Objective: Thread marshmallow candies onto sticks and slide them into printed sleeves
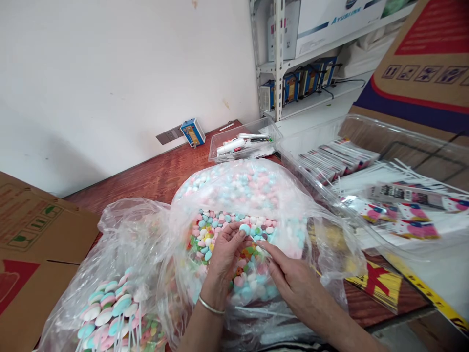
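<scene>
My left hand point(227, 247), with a metal bangle on its wrist, pinches a light blue and white marshmallow candy point(245, 229). Close at its right, the thumb and index finger of my right hand point(293, 274) are closed on what looks like a thin white stick, mostly hidden by the fingers. Below both hands lies a large clear plastic bag point(293, 195), its mouth spread wide over pink, blue and white candies point(214, 225) with some gummy pieces among them. At the lower left, candies on white sticks point(113, 308) are bunched on another clear bag point(128, 220).
A clear bin point(315, 122) at the right holds white sticks and printed packets. Behind the candy bag stands a smaller clear tray point(269, 128) with pens. Cardboard boxes point(47, 234) flank the red-brown table point(146, 171); a metal shelf point(278, 78) rises behind.
</scene>
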### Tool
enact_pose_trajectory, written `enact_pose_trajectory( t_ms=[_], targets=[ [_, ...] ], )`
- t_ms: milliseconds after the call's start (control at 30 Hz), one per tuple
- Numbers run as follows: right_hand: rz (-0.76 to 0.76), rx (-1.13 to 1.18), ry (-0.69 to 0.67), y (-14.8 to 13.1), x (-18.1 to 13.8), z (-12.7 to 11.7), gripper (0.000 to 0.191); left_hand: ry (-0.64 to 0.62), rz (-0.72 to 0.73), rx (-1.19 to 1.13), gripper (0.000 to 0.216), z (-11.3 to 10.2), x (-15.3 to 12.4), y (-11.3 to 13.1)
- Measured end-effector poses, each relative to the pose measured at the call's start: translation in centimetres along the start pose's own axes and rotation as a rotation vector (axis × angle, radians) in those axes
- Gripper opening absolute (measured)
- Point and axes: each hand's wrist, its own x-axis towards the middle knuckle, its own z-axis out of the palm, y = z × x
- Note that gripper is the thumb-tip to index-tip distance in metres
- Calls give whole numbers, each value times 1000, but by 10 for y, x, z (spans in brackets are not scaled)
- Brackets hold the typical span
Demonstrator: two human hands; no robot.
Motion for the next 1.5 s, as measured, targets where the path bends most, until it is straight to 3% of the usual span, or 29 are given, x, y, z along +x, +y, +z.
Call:
enact_pose_trajectory(
  t_ms=[300, 833, 1000, 1333, 1500],
  targets=[
    [7, 51, -2, -3, 3, 0, 45, 17, 50, 24, 37, 4, -7, -7],
    [85, -58, 29, -7, 6, -2, 40, 37, 132, 125, 30, 9, -11, -16],
    [96, -49, 12, -5, 7, 0, 40, -31, 138, 112, 26, 7, -10, -20],
    [109, -45, 66, 5, 8, 10, 13, -53, 194, 122, 23, 8, -13, -31],
    [78, 13, 125, 13, 9, 20, 16, -21, 262, 183, 20, 12, -19, -35]
  ],
)
